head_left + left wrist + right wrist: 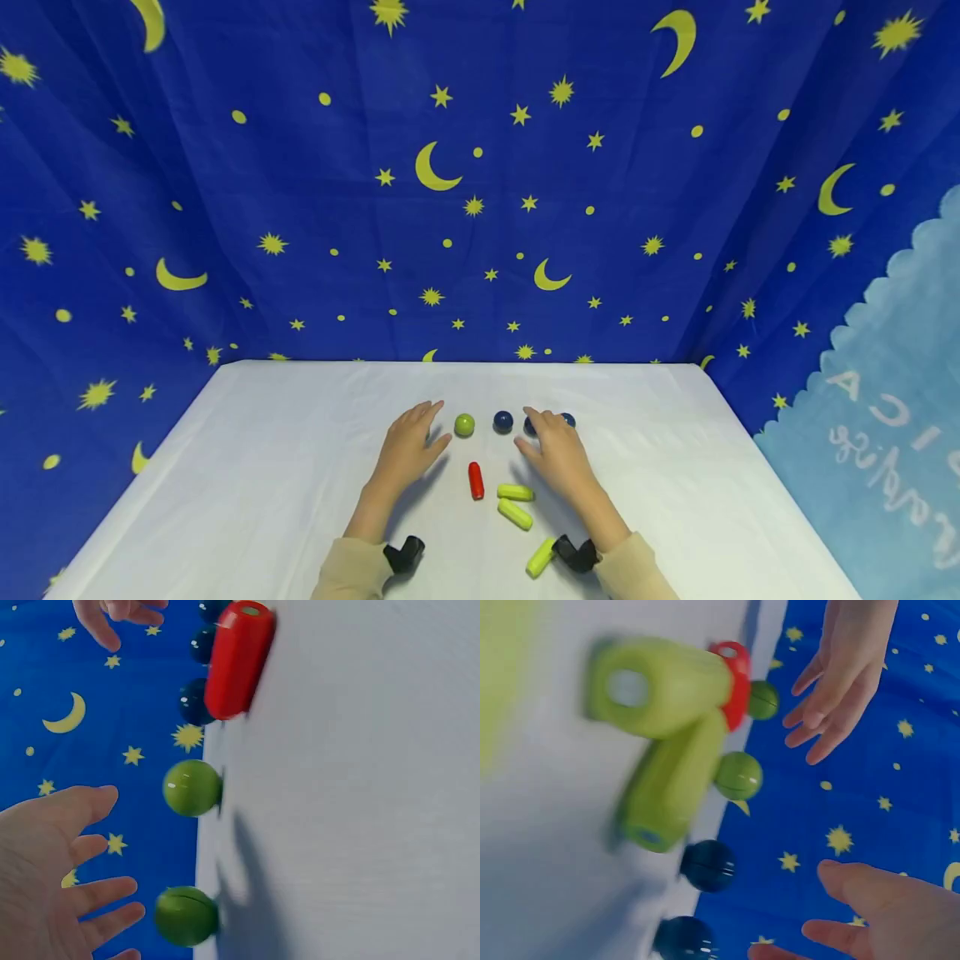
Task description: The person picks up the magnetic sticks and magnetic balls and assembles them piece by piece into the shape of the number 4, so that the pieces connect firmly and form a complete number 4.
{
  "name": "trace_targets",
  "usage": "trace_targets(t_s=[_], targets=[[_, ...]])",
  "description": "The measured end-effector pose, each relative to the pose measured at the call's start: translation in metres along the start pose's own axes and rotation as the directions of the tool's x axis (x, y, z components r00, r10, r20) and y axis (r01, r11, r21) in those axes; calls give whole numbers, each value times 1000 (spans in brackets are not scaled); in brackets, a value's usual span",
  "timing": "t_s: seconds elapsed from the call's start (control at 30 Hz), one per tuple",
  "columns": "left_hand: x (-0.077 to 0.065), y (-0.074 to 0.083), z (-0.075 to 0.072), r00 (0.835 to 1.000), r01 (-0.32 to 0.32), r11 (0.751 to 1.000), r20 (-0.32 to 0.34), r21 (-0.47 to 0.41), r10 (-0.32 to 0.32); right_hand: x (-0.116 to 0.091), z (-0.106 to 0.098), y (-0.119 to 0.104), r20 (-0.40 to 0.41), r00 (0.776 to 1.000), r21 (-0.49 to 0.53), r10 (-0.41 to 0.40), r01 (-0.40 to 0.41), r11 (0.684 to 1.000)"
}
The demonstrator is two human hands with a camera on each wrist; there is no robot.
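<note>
My left hand (406, 446) hovers over the table with its fingers spread, holding nothing. Just right of it sits a green ball (464, 425); a second green ball (187, 916) shows in the left wrist view, hidden behind the hand in the head view. My right hand (561, 454), fingers loosely extended and also holding nothing, is over the row's right end. Dark blue balls (503, 422) stand there, partly covered by its fingers. Nearer lie a red faceted stick (476, 481) and two yellow-green sticks (514, 514), between the hands.
Another yellow-green stick (541, 557) lies beside the black strap (575, 553) on the right wrist. A white cloth covers the table (262, 467). A blue curtain (360, 217) with yellow moons and stars hangs behind and at the sides.
</note>
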State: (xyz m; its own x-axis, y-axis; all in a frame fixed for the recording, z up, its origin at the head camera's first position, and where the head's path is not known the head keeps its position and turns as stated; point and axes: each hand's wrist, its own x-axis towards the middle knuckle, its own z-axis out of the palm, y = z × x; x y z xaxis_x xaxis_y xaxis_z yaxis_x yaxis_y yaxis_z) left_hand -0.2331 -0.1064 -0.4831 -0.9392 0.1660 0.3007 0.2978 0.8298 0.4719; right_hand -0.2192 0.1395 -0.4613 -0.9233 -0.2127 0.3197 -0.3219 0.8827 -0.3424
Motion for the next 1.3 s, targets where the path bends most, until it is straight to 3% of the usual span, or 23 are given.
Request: trace_targets(t_s=[0.2,0.43,0.6,0.77,1.03,1.3], targets=[[-1,-14,10,999,31,989,-39,-143,-37,-9,11,10,59,998,201,-4,-8,980],[-2,-28,20,985,102,938,-95,-331,-141,-16,20,25,129,983,404,-128,66,912],[-5,-37,28,970,87,914,-176,-397,-169,-19,28,36,205,963,528,-175,42,849],[-7,-43,35,968,104,896,-164,-431,-192,-21,29,39,255,952,569,-169,-6,822],[-5,-45,39,964,85,882,-185,-463,-190,-20,39,52,239,949,585,-207,29,810],[-5,-46,39,964,96,878,-177,-469,-200,-20,42,55,284,929,620,-235,9,785]])
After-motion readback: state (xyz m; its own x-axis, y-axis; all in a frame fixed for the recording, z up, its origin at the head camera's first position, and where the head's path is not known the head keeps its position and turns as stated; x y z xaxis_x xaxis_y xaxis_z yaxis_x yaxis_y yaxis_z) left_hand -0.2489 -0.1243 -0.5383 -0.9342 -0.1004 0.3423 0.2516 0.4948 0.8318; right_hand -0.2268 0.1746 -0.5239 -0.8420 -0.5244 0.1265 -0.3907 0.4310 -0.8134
